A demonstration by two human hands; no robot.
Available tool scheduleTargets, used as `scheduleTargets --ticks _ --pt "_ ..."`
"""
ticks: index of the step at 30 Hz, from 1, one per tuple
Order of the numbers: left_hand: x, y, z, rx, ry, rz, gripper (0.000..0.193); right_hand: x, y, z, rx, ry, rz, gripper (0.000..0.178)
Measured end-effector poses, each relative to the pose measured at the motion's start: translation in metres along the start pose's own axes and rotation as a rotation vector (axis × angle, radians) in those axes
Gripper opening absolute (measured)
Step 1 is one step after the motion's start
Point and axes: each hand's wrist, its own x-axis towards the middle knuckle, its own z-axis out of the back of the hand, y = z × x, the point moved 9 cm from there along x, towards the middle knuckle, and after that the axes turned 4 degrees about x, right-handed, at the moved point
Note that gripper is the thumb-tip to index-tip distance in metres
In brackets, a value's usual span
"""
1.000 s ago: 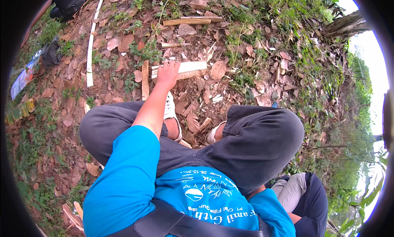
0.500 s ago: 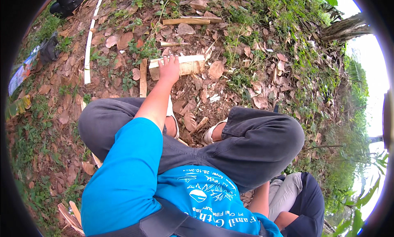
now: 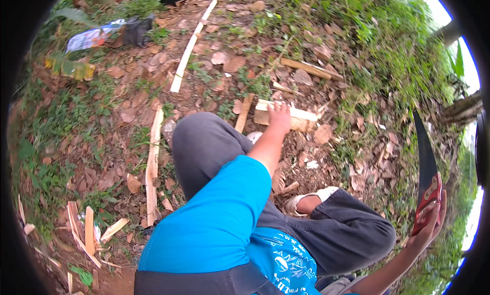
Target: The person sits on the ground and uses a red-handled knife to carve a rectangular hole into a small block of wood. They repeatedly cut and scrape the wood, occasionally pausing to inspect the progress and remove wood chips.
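Blue and red stood out against brown and green.
The shirt (image 3: 204, 218) was blue with white line drawings and lettering, the strap (image 3: 204, 283) black, the trousers (image 3: 204, 147) faded charcoal, the shoe (image 3: 325, 194) white. The bladed tool (image 3: 427, 167) had a near-black blade and a red handle with pale patches. The wood block (image 3: 299, 123) was cream on top, tan along its side; dead leaves (image 3: 235, 64) were pinkish brown, grass (image 3: 388, 50) green.
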Motion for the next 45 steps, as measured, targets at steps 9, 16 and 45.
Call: scheduleTargets --ticks 9,16,45 --pt "-0.022 0.007 -0.005 0.062 0.086 0.039 0.083 -0.051 -0.076 -0.108 0.232 0.246 -0.241 0.041" --pt "-0.035 -0.006 -0.011 0.027 0.217 -0.203 0.057 -0.079 -0.06 -0.166 0.282 0.474 -0.304 0.043" --pt "0.008 -0.03 -0.016 0.266 -0.035 -0.084 0.09 -0.142 -0.101 -0.18 0.186 0.442 -0.344 0.038"
